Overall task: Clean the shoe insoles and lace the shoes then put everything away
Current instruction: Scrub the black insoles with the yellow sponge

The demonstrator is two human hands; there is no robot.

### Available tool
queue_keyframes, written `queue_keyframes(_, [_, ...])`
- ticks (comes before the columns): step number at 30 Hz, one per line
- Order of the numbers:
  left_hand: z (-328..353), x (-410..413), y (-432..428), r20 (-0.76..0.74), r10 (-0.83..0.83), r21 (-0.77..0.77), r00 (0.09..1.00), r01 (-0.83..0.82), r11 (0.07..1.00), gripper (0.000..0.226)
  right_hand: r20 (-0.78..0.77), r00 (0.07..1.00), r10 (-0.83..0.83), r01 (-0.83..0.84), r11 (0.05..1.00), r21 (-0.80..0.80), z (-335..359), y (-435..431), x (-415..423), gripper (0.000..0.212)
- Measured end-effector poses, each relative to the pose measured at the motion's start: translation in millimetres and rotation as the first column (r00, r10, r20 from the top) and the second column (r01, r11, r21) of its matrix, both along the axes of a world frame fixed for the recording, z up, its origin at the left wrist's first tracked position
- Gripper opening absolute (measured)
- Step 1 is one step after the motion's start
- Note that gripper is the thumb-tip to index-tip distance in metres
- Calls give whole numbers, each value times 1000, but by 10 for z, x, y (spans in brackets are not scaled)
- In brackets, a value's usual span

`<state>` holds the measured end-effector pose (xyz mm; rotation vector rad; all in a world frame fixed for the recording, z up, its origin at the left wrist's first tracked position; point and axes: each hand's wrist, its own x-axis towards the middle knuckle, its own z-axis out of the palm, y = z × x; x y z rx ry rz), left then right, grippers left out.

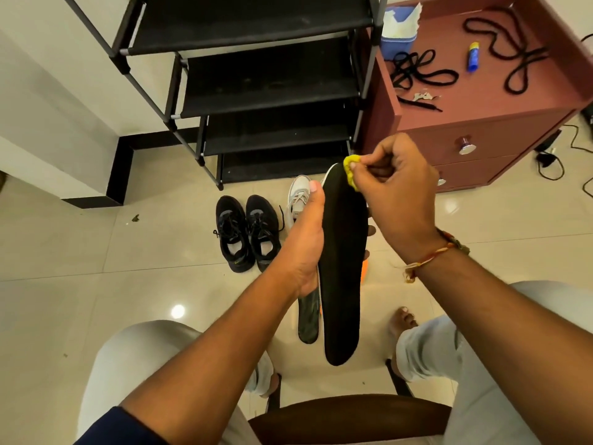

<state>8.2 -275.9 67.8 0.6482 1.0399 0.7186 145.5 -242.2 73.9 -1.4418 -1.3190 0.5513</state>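
**Insole cleaning under way, lacing and tidying all to come**

I'm looking down at the left hand [305, 239], whose fingers wrap the long edge of a black insole [343, 268] held upright between the knees. The right hand [401, 191] pinches a small yellow cloth [350, 170] against the insole's top end, so I judge the wiping is in progress, at the toe. A second insole [308, 319] lies on the floor just beneath the left hand; I can't tell whether it's been cleaned.

On the floor in front of the shoe rack [263, 75], a black pair of shoes [245, 231] stands side by side, laces loose, and a white shoe [298, 195] peeks out behind the left thumb. Up on the cabinet's surface [475, 101], black laces [417, 70] lie in loose heaps near the front left corner and along the right edge, with a small blue and yellow tube [473, 56] between them.

So by my reckoning: insoles partly done at best, lacing not begun, nothing put away, rack shelves bare.
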Motion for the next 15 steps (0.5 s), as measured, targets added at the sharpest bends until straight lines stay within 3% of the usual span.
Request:
queue_keyframes(6, [-21, -68, 86, 40, 168, 3, 985, -168, 986, 78, -62, 963, 263, -264, 965, -7, 4, -185, -315, 20])
queue_keyframes(12, [-35, -242, 265, 1, 262, -5, 965, -262, 965, 85, -8, 970, 242, -240, 957, -163, -222, -89, -152, 15])
queue_keyframes(15, [-13, -399, 405, 79, 393, 19, 916, -396, 918, 95, -53, 905, 422, -423, 881, -209, -250, -229, -318, 17])
